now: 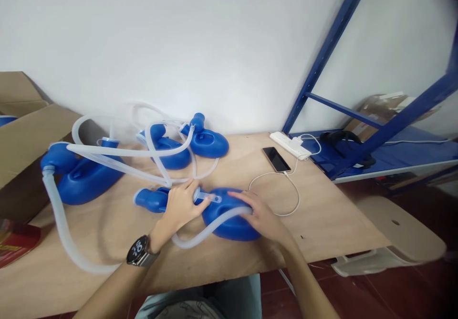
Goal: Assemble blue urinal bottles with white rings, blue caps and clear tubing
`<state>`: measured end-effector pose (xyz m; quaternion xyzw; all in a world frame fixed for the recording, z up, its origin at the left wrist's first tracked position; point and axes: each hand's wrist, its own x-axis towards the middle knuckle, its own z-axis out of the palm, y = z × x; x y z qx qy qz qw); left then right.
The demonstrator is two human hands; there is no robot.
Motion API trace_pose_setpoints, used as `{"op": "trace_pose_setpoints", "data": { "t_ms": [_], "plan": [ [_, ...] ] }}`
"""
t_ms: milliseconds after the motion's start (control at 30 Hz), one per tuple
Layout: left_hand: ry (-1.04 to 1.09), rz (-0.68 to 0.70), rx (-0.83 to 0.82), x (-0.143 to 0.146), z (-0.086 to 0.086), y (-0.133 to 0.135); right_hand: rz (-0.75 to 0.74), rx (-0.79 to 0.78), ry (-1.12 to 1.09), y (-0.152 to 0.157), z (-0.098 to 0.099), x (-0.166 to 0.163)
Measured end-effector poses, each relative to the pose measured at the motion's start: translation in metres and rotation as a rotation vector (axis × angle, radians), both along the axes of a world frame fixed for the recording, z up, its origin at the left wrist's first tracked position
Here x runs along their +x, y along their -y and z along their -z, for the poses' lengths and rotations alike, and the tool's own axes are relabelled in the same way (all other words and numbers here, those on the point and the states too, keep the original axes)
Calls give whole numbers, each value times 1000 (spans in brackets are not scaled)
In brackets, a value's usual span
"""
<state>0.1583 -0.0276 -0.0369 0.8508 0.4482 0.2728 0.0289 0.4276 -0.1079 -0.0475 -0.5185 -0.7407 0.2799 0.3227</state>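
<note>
Both hands are on one blue bottle [229, 226] at the near middle of the wooden table [322, 214]. The left hand [182, 205], a watch [139, 251] on its wrist, is closed around the bottle's narrow waist, just beside a clear fitting [209, 197]. The right hand [259, 216] lies flat and loose on the rounded body, its fingers resting on the hose [200, 233] where it meets the bottle.

The bottle is smooth, glossy plastic – a fat bulb that narrows to a wide neck [148, 200]. It lies on its side with its long axis running left to right, and the neck points to the person's left. The hose is milky, ribbed and soft, and it curves under the left wrist.

Behind lie three more bottles [207, 142] of the same blue, tangled in their own hoses. A cardboard box [25, 133] stands at the far left – a phone [276, 159] on a white cable charges to the right.
</note>
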Motion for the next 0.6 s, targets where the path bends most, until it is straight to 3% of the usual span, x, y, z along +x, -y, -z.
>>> {"op": "trace_pose_setpoints", "data": {
  "t_ms": [167, 300, 467, 600],
  "plan": [
    [51, 294, 260, -6, -7, 1, 8, 14, -23, 0, -1, -2],
    [-36, 453, 344, 2, -8, 0, 18, 16, -38, 1, -1, -1],
    [-70, 433, 421, 4, -2, -3, -5, -8, -69, 1, 0, 1],
    [-51, 395, 369, 2, -1, -1, -25, -16, -63, 1, 0, 2]
  ]
}}
